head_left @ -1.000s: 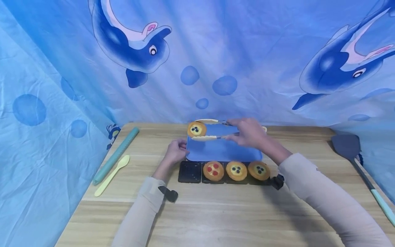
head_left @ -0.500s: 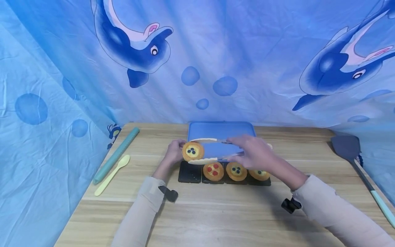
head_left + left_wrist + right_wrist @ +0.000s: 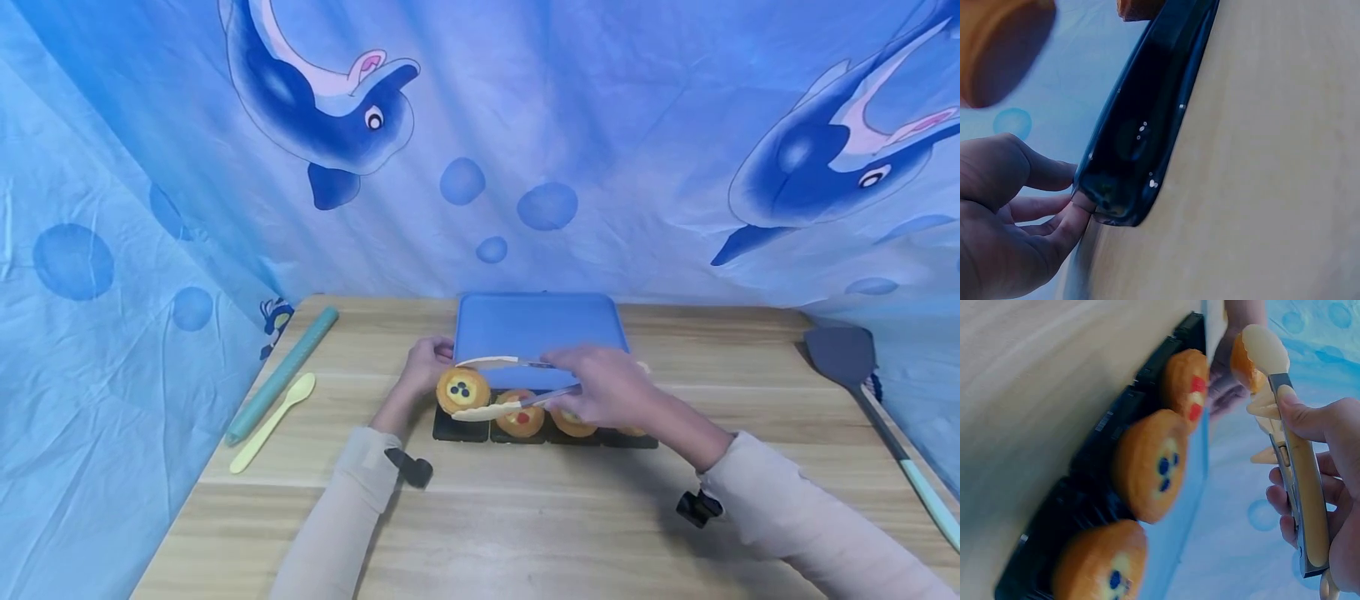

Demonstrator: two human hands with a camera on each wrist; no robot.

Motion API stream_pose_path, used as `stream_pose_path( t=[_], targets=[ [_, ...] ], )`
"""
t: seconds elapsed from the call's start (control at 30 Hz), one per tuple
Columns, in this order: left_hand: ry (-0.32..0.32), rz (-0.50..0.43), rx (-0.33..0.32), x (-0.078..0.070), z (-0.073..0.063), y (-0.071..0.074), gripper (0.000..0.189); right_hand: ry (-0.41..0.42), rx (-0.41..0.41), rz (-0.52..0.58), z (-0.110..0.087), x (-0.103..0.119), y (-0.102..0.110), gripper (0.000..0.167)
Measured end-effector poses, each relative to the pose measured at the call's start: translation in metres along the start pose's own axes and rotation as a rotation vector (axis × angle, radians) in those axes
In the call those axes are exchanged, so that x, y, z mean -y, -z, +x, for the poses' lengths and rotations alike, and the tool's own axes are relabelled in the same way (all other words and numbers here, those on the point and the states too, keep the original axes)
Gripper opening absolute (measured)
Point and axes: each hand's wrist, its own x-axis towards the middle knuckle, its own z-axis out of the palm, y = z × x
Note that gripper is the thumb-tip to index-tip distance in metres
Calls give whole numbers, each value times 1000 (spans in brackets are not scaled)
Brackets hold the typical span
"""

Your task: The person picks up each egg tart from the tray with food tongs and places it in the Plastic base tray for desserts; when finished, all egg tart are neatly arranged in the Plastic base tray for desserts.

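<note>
My right hand (image 3: 611,387) grips a pair of tongs (image 3: 1307,500), thumb on one arm and fingers curled round the other. Between their cream tips is an egg tart (image 3: 461,392) with dark berries, held above the leftmost compartment of the black baking tray (image 3: 461,432). Other tarts sit in that tray: one with red pieces (image 3: 1179,381), and two with dark berries. My left hand (image 3: 427,362) pinches the left edge of the blue tray (image 3: 536,321), close to the black tray's corner. In the left wrist view, its thumb and fingertips (image 3: 1063,175) meet right beside that corner.
On the left of the wooden table (image 3: 495,517) lie a teal rolling pin (image 3: 281,379) and a pale yellow spoon (image 3: 270,425). A grey spatula (image 3: 843,358) with a mint handle lies along the right edge. A dolphin-print curtain (image 3: 600,125) hangs behind and at the sides.
My right hand has brought the tart in the tongs from the blue tray's far left corner toward me, over the black tray's left compartment. My left hand stays at the blue tray's edge.
</note>
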Motion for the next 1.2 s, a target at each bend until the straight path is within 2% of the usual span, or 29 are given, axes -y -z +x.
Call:
stream_pose_path(
  t=[0.33,0.67,0.87,1.07,1.2],
  targets=[
    [21,-35,-25,-3,-2,-4,49,-10,41,3,3,2,-16,52],
    [20,-14,-21,0,-1,-4,48,-45,107,-59,6,8,-16,53],
    [29,-20,-22,1,-1,-5,47,-39,102,-77,8,11,-17,52],
    [7,12,-26,1,-1,-4,45,-47,113,-66,10,11,-17,59],
    [-13,25,-17,1,-1,-2,44,-67,139,-25,9,12,-10,68]
  ],
)
